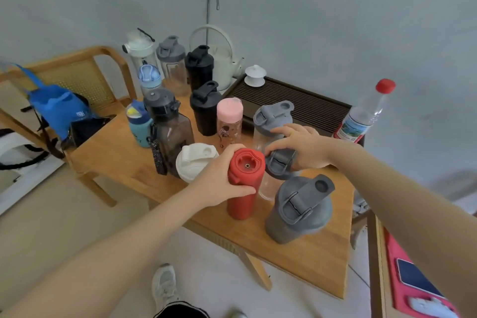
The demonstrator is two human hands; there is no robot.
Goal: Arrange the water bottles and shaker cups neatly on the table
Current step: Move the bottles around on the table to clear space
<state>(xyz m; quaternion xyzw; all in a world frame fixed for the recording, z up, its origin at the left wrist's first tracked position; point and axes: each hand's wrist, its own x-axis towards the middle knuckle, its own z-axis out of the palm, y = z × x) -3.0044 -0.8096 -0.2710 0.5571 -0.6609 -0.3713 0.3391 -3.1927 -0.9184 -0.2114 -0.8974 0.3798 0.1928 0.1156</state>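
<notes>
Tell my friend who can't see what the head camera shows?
The left hand grips a red bottle while the right hand holds a clear shaker cup on a wooden table crowded with bottles.

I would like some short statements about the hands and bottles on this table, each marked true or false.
1. The left hand grips the red bottle. True.
2. The right hand rests on a black shaker. False: it holds the lid of a clear shaker with a grey lid.
3. The pink-lidded bottle lies on its side. False: it stands upright.
4. The clear bottle with the red cap stands at the table's right edge. True.
</notes>
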